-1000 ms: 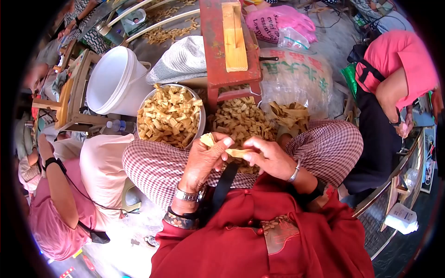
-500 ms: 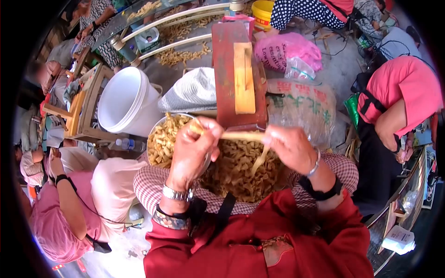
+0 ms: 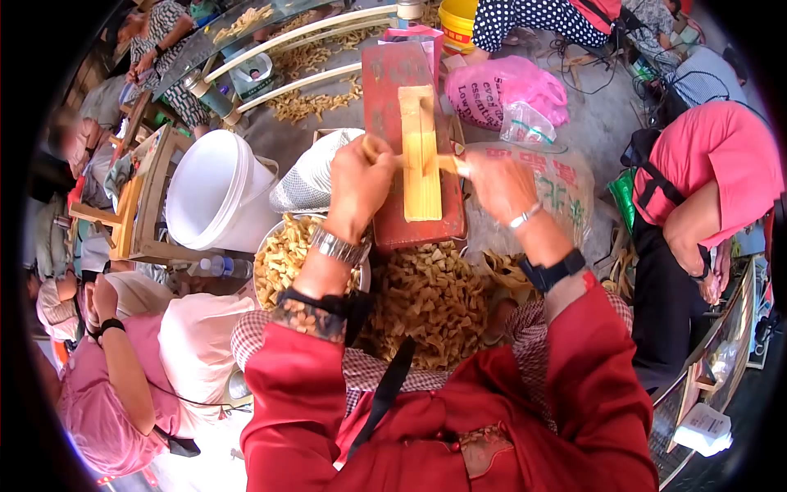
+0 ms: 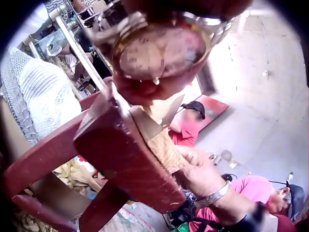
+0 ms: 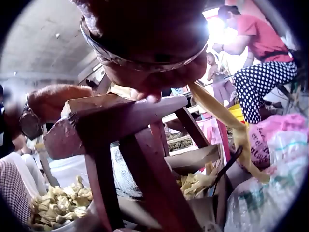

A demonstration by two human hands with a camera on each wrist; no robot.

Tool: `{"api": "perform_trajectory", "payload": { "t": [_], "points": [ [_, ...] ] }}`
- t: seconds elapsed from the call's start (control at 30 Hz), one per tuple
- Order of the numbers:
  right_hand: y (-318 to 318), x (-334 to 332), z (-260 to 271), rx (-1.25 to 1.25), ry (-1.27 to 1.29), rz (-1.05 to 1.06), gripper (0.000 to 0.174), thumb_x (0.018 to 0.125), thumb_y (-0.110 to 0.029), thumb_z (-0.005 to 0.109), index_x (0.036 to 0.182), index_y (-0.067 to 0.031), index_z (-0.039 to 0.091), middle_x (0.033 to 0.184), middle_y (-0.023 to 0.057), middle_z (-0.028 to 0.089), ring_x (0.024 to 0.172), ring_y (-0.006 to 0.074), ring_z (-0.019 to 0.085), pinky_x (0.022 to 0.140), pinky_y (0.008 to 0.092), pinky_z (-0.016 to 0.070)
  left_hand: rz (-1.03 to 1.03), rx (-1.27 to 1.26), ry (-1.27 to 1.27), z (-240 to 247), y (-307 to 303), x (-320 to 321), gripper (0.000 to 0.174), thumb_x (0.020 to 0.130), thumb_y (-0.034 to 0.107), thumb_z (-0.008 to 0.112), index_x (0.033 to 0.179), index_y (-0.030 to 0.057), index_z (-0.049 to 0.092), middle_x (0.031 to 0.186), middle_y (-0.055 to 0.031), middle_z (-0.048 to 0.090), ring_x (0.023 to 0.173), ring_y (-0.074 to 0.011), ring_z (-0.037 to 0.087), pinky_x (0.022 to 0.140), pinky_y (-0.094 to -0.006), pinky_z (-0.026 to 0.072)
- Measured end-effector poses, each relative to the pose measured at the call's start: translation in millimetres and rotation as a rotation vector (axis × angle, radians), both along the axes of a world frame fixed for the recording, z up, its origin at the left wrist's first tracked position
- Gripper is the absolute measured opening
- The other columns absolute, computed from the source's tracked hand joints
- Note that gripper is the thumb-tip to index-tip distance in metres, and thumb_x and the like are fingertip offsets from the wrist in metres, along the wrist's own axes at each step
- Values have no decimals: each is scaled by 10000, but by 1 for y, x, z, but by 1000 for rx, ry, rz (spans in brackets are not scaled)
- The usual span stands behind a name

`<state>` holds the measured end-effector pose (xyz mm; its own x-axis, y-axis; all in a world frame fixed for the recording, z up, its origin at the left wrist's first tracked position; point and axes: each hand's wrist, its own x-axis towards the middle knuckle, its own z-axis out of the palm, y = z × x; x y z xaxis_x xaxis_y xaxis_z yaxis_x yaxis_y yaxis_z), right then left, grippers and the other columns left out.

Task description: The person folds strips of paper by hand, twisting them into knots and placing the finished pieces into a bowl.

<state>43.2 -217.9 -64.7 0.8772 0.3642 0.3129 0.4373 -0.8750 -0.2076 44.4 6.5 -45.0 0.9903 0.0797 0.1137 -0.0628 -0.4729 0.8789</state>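
A pale yellow flat strip (image 5: pixel 217 111) is held between my two hands, across a narrow wooden block (image 3: pixel 422 197) that lies on a red bench (image 3: pixel 385 82). My left hand (image 3: pixel 359 187), curled at the block's left side, grips one end of the strip. On the right side my right hand (image 3: pixel 502 193) pinches the strip, and its loose tail dangles below that hand in the right wrist view. A small raised piece on the block stands where the strip crosses. Nearer my body, a heap of short folded strip pieces (image 3: pixel 426 295) lies in my lap area.
A basin of similar pieces (image 3: pixel 283 262) stands left of the heap, with a white bucket (image 3: pixel 209 189) beyond it. Right of the bench lie a clear printed sack (image 3: pixel 566 193) and a pink bag (image 3: pixel 508 90). Seated people flank both sides.
Both hands have gone from above my lap, forward to the bench, carrying the strip over the block. Earlier the strip was handled close to my body, then pulled straight between the hands.
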Motion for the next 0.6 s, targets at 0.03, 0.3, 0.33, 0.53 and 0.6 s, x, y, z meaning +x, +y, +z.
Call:
{"api": "perform_trajectory", "payload": {
  "t": [0.03,0.3,0.33,0.53,0.6],
  "points": [
    [-5,-12,-2,125,22,4,133,900,-201,516,874,-77,557,616,156,562,572,369,562,502,444,413,-18,-91,73,3,7,-6,114,867,118,569,802,35,612,637,20,567,528,-40,487,432,-192,432],
    [18,-125,23,568,197,144,191,888,-213,590,820,-37,558,613,119,504,530,256,532,481,356,407,-281,-234,490,28,23,-124,258,888,197,642,1011,-18,572,701,-18,586,556,-56,524,484,-184,436],
    [26,-136,23,538,193,200,170,866,-198,613,803,-51,555,612,108,500,533,252,531,482,354,414,-318,-187,531,15,27,-134,289,885,170,644,1073,-33,562,712,-28,589,563,-55,533,491,-184,432],
    [74,-202,-16,631,239,424,135,772,-136,658,747,-88,535,657,83,526,584,266,562,506,375,447,-457,-408,674,-82,16,-175,473,936,401,537,929,-62,633,801,-93,642,737,-147,587,685,-282,489],
    [86,-215,-35,664,251,520,124,753,-125,651,766,-76,538,689,92,543,662,273,581,566,384,456,-407,-585,943,-99,9,-188,433,942,379,527,982,-43,615,880,-119,653,825,-177,608,747,-300,499]
  ]
}}
